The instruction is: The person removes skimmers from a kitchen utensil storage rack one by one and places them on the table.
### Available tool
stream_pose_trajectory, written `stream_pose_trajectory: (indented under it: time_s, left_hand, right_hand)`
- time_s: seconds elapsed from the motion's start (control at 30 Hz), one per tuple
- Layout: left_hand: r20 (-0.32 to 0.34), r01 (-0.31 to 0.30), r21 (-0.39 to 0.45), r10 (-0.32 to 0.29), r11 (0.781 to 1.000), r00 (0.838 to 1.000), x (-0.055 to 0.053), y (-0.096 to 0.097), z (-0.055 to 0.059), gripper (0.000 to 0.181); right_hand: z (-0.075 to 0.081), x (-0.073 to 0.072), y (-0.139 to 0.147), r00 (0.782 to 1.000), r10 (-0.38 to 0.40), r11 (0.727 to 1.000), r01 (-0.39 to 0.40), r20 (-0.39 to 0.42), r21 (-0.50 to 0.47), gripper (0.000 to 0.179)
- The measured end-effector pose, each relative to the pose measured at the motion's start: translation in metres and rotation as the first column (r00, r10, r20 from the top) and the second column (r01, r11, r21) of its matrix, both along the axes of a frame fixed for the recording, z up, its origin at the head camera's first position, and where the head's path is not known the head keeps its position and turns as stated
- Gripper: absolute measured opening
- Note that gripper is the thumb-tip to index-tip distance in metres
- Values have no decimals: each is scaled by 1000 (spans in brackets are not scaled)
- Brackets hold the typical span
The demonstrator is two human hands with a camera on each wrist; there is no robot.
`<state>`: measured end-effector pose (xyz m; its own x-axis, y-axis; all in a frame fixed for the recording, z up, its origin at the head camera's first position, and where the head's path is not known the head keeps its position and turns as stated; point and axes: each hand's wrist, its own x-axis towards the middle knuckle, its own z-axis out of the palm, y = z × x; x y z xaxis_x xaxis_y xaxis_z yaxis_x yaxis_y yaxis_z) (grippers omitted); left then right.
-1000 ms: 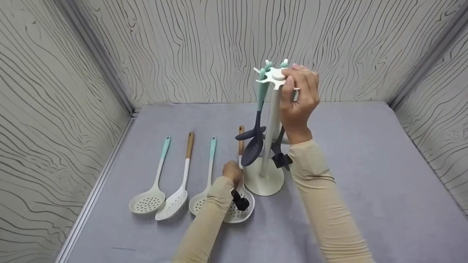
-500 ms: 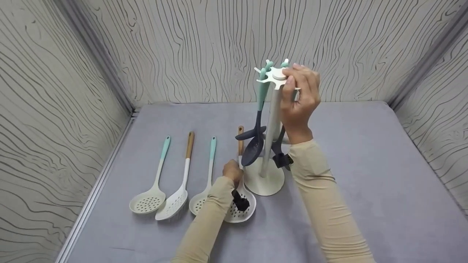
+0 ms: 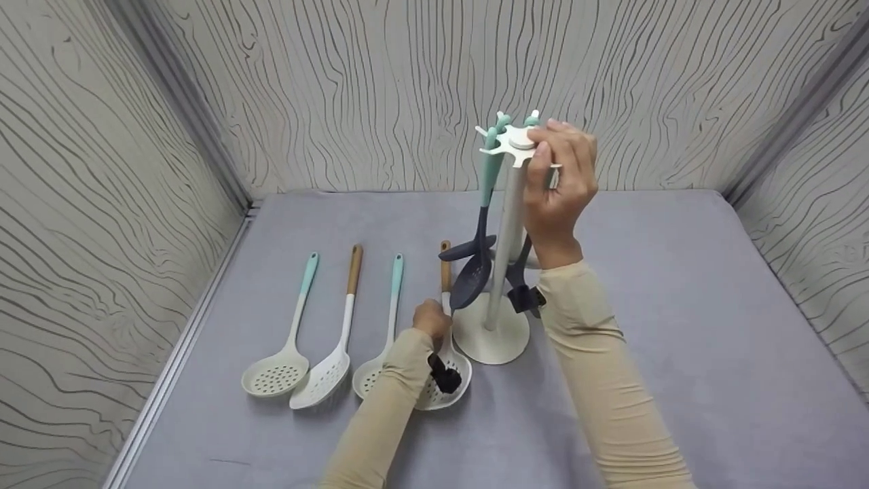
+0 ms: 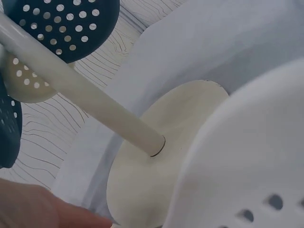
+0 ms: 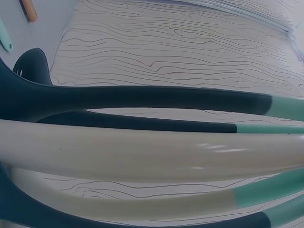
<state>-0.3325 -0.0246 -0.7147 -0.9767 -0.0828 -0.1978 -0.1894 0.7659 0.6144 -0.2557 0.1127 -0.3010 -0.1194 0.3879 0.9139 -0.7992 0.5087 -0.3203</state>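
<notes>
My left hand [image 3: 432,320] grips the white neck of a skimmer with a wooden handle [image 3: 446,272]. In the left wrist view the white perforated bowl of this skimmer [image 4: 247,152] fills the right side, beside the stand's round base. My right hand [image 3: 562,183] pinches the top of a white utensil stand [image 3: 501,251], thumb and fingers at its hooked head. Utensils with mint handles hang from the hooks, among them a dark slotted spoon [image 3: 470,280]. The right wrist view shows several hanging handles alongside the stand's pole [image 5: 142,149]; my right fingers are out of that view.
Left of my left hand lie a mint-handled skimmer [image 3: 392,319], a white slotted turner with a wooden handle [image 3: 346,312] and another mint-handled skimmer [image 3: 275,375], roughly side by side. The grey cloth surface [image 3: 679,326] is bordered by patterned panels [image 3: 380,88].
The wooden-handled skimmer has shifted slightly: its handle end is a little nearer and its bowl's front edge a little higher in view. My right hand keeps its hold on the stand.
</notes>
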Motion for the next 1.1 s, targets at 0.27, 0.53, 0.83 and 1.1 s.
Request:
stream_pose_trajectory:
  time_s: [0.27,0.53,0.83,1.1]
  left_hand:
    - [-10,-16,26,16,1000,1000,-27,-2,-42,19]
    - [6,59,73,-59,996,998,40,-6,81,40]
    - [120,36,221,-63,975,991,66,-17,139,40]
    - [14,-43,278,40,960,999,114,-15,222,30]
  right_hand:
    - [0,0,0,1000,-6,1000,6,4,1,17]
    - [0,0,0,1000,4,1000,-4,5,0,17]
    - [-1,1,0,1000,-2,1000,2,1,4,18]
    - [-1,0,0,1000,-2,1000,2,-3,3,17]
